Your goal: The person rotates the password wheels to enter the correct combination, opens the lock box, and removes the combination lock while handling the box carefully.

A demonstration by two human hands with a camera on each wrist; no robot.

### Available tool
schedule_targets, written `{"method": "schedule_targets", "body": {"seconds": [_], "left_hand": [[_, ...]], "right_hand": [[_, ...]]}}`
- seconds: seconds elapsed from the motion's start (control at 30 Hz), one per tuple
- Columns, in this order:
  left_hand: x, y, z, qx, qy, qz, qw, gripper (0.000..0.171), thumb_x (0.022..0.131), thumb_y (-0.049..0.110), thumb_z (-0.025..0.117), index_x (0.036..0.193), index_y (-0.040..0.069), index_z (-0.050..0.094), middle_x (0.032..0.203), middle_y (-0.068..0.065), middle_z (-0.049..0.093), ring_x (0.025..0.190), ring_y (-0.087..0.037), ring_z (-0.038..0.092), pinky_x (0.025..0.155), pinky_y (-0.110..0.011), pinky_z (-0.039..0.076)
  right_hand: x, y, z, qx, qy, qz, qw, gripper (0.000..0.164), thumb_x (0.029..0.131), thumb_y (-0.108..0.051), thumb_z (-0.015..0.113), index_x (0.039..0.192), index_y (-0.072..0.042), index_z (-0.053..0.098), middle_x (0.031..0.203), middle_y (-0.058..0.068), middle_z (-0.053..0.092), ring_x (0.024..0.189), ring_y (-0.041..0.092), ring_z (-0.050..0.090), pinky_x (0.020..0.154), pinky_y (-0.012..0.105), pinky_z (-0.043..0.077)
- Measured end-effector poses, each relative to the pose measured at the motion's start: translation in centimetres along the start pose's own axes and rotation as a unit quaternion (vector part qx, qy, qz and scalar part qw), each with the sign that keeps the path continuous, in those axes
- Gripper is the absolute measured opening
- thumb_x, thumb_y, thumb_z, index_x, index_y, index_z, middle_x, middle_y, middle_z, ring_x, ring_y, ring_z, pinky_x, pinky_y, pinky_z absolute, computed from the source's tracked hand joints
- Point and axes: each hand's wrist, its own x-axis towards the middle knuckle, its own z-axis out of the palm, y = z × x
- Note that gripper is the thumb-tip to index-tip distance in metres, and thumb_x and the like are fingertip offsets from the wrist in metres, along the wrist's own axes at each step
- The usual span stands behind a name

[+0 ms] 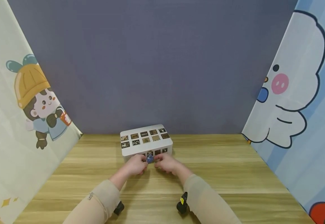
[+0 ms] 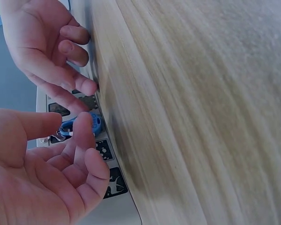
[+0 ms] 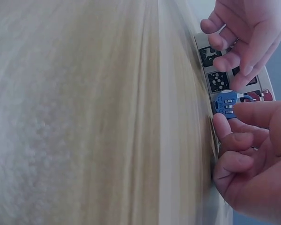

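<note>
A small blue combination padlock (image 3: pixel 225 104) with several number dials hangs by its shackle from the metal clasp (image 3: pixel 266 95) on the front of a white box (image 1: pixel 146 138). My left hand (image 1: pixel 136 164) is at the padlock's left side, fingers loosely bent. In the left wrist view its index fingertip overlaps the lock. From the other side comes my right hand (image 1: pixel 166 163), thumb tip right at the lock's edge and index finger close by. Its remaining fingers curl loosely below. Neither hand visibly closes round the padlock.
The box bears small dark picture squares on lid and front. It stands on a wood-grain table (image 1: pixel 221 174), near the grey back panel (image 1: pixel 151 68). Printed cloth panels (image 1: pixel 297 77) rise at both sides. Black straps (image 1: pixel 182 203) sit at the wrists.
</note>
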Motion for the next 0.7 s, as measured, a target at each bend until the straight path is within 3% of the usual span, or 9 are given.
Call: {"method": "schedule_targets", "body": {"seconds": [0.33, 0.7], "left_hand": [[0.09, 0.02, 0.08, -0.029, 0.001, -0.015, 0.9995, 0.012, 0.095, 0.005, 0.059, 0.103, 0.0, 0.065, 0.078, -0.009, 0.069, 0.054, -0.016, 0.058, 0.043, -0.023, 0.039], [0.12, 0.32, 0.17, -0.029, -0.006, -0.011, 0.9995, 0.011, 0.102, 0.01, 0.058, 0.1, 0.001, 0.065, 0.077, -0.008, 0.068, 0.057, -0.017, 0.06, 0.045, -0.023, 0.042]], "right_hand": [[-0.16, -0.02, -0.06, 0.002, -0.003, -0.004, 1.0, 0.036, 0.089, 0.001, 0.067, 0.125, -0.003, 0.066, 0.067, 0.002, 0.053, 0.046, 0.008, 0.036, 0.037, 0.021, 0.027], [-0.26, -0.03, -0.24, 0.014, -0.011, -0.007, 1.0, 0.027, 0.088, 0.0, 0.068, 0.114, -0.004, 0.069, 0.079, 0.007, 0.062, 0.047, 0.007, 0.037, 0.038, 0.021, 0.027]]}}
